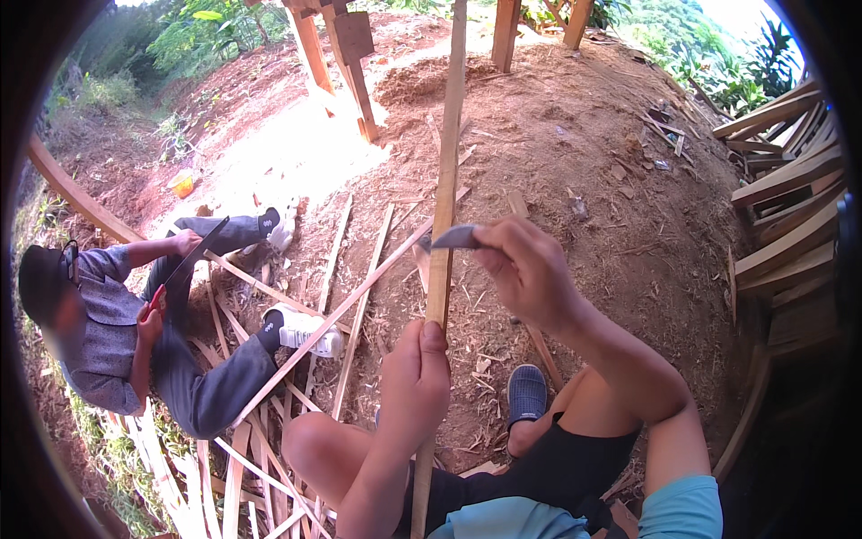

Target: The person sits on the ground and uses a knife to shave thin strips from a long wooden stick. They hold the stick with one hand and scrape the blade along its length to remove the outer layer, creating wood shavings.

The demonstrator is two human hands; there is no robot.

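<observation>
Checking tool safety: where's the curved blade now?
Head view, near centre: the curved blade is in the right hand, overlapping the long wooden strip, beyond the left hand.

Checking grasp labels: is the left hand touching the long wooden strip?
Touching. The head view shows the left hand closed around the long wooden strip, which runs out above and below the grip.

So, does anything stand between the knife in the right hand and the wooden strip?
Nothing visible does: the knife in the right hand lies across the wooden strip. The left hand grips it lower down, clear of the knife.
</observation>
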